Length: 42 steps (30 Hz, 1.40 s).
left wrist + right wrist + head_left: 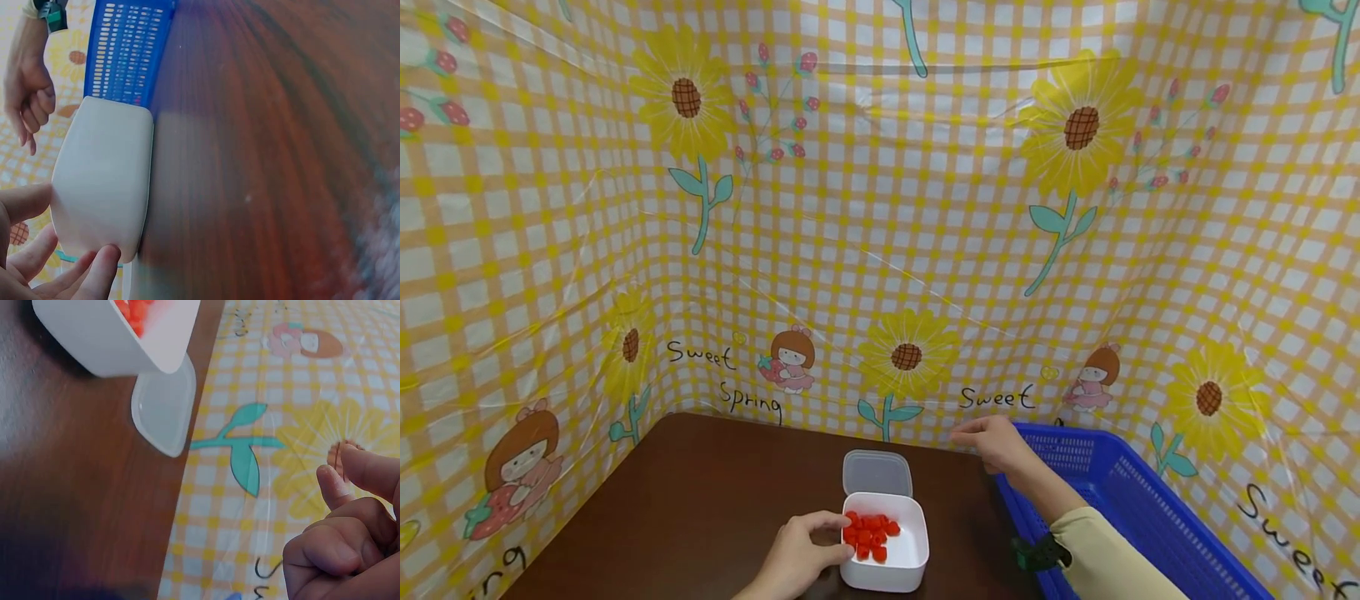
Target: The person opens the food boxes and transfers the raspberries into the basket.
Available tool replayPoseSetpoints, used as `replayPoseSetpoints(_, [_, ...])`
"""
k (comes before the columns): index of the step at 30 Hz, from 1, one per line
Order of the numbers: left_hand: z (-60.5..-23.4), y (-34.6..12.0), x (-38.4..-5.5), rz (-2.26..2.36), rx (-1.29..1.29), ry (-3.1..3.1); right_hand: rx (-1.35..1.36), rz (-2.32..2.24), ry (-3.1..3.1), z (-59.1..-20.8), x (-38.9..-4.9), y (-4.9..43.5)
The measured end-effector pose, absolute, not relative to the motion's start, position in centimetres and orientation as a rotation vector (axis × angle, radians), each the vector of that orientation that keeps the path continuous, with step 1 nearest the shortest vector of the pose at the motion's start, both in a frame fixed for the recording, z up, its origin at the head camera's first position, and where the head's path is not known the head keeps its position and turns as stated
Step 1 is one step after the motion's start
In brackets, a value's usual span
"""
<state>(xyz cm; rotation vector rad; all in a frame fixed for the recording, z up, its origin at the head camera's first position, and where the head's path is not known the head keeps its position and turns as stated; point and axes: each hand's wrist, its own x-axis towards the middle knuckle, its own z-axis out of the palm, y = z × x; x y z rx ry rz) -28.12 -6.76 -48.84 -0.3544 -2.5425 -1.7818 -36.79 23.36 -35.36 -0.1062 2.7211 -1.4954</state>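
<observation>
A small white plastic box (906, 575) stands on the dark table, with several red faceted pieces (872, 533) gathered mostly in its left half. My left hand (801, 550) holds the box by its left side, fingers and thumb at the wall and rim; the left wrist view shows the fingertips (107, 255) against the white wall. Behind the box lies its translucent lid (877, 473). Raised to the right of the box, near the blue basket's far left corner, is my right hand (996, 442). Its thumb and index finger stand slightly apart, the others loosely curled, with nothing visible between them.
A blue plastic basket (1150, 479) with slotted walls stands on the right, under my right forearm. A yellow checked cloth (880, 208) with sunflowers rises behind and at both sides. The brown table (700, 500) extends to the left of the box.
</observation>
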Motion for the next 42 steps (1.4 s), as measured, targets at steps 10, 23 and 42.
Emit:
replayPoseSetpoints(10, [-48.7,-6.8,-28.2,-1.808,-0.348,-2.548,-0.146,-1.523,2.656,-36.8,-35.9,20.8])
replayPoseSetpoints(23, [-48.6,-6.9,-28.1,-1.88,-0.369,-2.519,-0.198,-1.499,2.577,-38.4,-35.1,17.5])
replayPoseSetpoints(42, [-48.6,-6.8,-28.0,-1.869,-0.365,-2.524,-0.317,-1.464,2.466,-41.1,-34.5,14.9])
